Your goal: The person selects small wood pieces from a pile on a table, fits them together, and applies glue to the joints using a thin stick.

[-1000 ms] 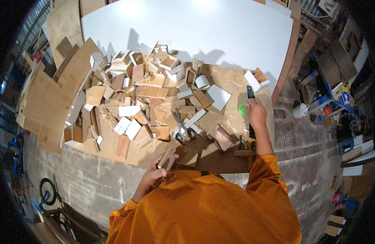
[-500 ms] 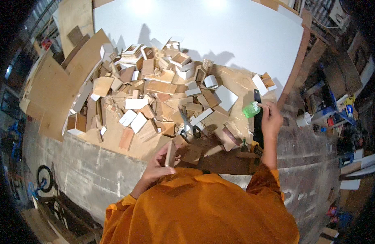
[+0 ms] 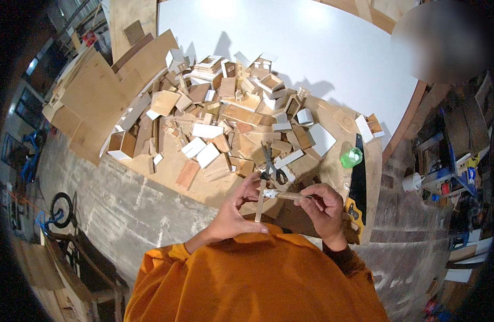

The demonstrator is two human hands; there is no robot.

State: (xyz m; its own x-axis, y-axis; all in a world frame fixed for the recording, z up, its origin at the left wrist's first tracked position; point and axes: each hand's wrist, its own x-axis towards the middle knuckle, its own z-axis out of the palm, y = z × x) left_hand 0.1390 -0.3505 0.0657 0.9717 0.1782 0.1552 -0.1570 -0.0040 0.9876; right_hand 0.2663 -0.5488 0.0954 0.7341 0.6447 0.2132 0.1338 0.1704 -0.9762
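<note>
My left hand [image 3: 235, 210] grips a thin wooden piece [image 3: 260, 203], its narrow edge turned up, close to my body. Between the fingertips of my right hand [image 3: 325, 212] is a thin stick [image 3: 283, 195], held flat. White paste coats the stick's left end, which meets the wooden piece at its edge. Scissors [image 3: 270, 162] with dark handles lie just beyond my hands. To the right stands a green translucent cup [image 3: 351, 158] with white stuff inside. Beside it lies a handsaw with a black blade [image 3: 358, 185] and a yellow handle [image 3: 354, 214].
A heap of wood offcuts [image 3: 241, 115] and small white-faced blocks covers the middle of the worktable. Behind it spreads a large white board [image 3: 311, 48]. Cardboard-like sheets [image 3: 91, 102] lean at the left. A small white-and-brown box [image 3: 369, 127] sits near the right edge.
My right hand has come from the green cup over to the wooden piece, bringing the paste-tipped stick. The cup stays on the table. My left hand still holds the piece; the view has shifted.
</note>
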